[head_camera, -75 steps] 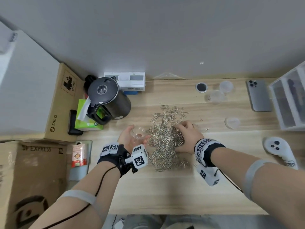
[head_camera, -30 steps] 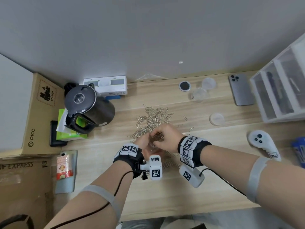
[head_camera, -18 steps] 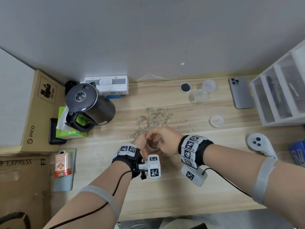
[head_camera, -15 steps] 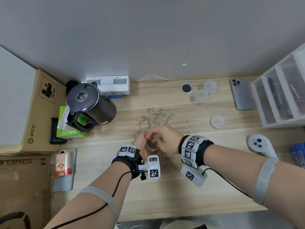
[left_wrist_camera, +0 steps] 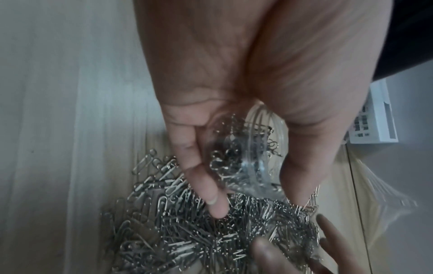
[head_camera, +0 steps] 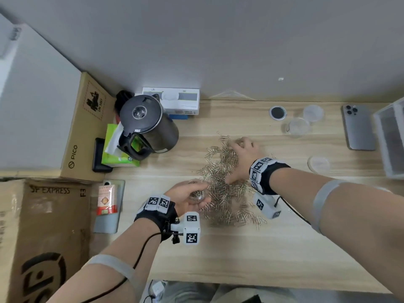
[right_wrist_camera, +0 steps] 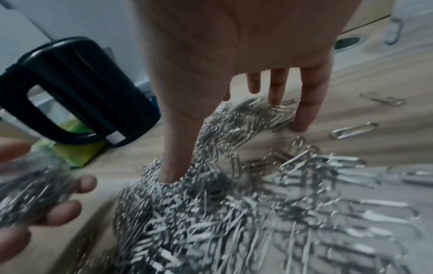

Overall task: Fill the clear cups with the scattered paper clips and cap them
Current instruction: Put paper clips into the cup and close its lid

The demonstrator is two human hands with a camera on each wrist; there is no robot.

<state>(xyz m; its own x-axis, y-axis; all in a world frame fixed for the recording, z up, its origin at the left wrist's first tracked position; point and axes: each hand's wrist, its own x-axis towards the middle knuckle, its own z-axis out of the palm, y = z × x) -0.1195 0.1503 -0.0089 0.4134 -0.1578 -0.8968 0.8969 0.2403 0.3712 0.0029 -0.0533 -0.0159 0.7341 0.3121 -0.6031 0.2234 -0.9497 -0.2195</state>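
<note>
A broad heap of silver paper clips (head_camera: 225,193) lies mid-table. My left hand (head_camera: 204,192) grips a small clear cup (head_camera: 196,195) at the heap's left edge. In the left wrist view the cup (left_wrist_camera: 246,157) is partly filled with clips and held between thumb and fingers. My right hand (head_camera: 232,162) is spread flat over the far part of the heap. Its thumb and fingertips (right_wrist_camera: 304,118) touch the clips (right_wrist_camera: 234,204) and hold nothing. A second clear cup (head_camera: 298,127) stands at the back right, with one clear lid (head_camera: 313,113) behind it and another lid (head_camera: 319,164) nearer.
A black kettle (head_camera: 146,125) stands left of the heap, with a green packet and cardboard boxes (head_camera: 43,215) beyond it. A phone (head_camera: 358,127) and a clear drawer unit (head_camera: 391,138) sit at the right. A black round disc (head_camera: 277,113) lies at the back.
My right hand has left the cup's mouth and reached out to the far part of the heap, fingers now spread. The left hand still holds the cup, now a little further from the right hand.
</note>
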